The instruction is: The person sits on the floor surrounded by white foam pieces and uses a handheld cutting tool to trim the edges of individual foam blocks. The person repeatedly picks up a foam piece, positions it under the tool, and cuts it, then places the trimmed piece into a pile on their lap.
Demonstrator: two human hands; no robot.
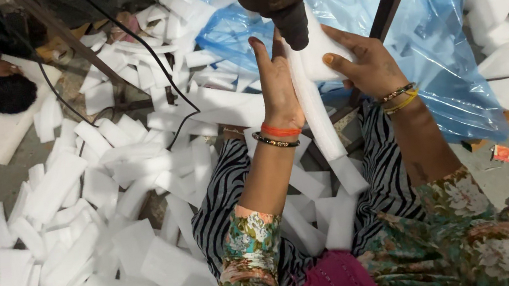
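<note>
Both hands grip one long white foam strip [319, 115] directly beneath a dark, worn machine head [279, 1] that hangs at the top of the view. The left hand [277, 88] lies flat along the strip's left side, fingers together and extended upward. The right hand [364, 65] wraps the upper end from the right, thumb on the front face, fingers curled behind. The strip's long axis runs from the machine head down toward the lap, tilted slightly rightward at its lower end, which rests among other cut pieces on the striped fabric [222, 192]. Both hands sit equally close to the machine head; the strip's upper end touches or nearly touches it, contact not distinguishable. Material: soft, matt white foam sheet, rectangular in section. Similar offcuts [81, 203] litter the floor at left. Blue plastic sheeting [444, 55], glossy and crumpled, lies behind
</note>
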